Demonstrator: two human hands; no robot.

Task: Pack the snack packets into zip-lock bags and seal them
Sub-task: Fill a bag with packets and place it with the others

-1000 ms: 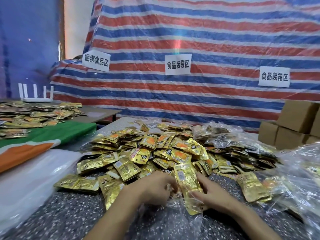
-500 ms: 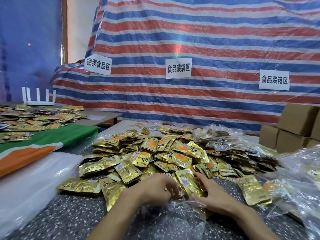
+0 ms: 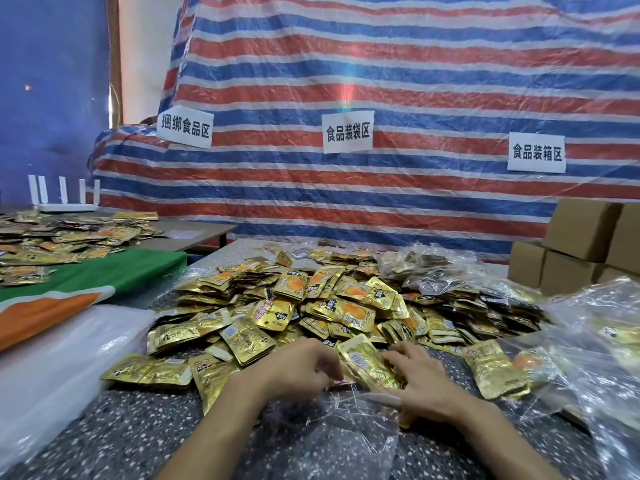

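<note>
Striped tarp (image 3: pixel 381 81) is hanging behind the speckled bench (image 3: pixel 138 427). The snack packet pile (image 3: pixel 329 299) is crowding both hands: left hand (image 3: pixel 298 372) grip is pinching the zip-lock bag (image 3: pixel 346 434), right hand (image 3: pixel 422 386) grip is clamping one gold packet (image 3: pixel 367 362).

Signs (image 3: pixel 347 132) on striped tarp (image 3: pixel 415 74): 捆绑食品区; 食品装袋区; 食品装箱区.

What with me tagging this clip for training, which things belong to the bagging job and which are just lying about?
Job: left hand holding the bag mouth; right hand gripping packets at it; pile waiting behind.
Lying about: boxes, cloth, router, signs, far-table packets.
</note>
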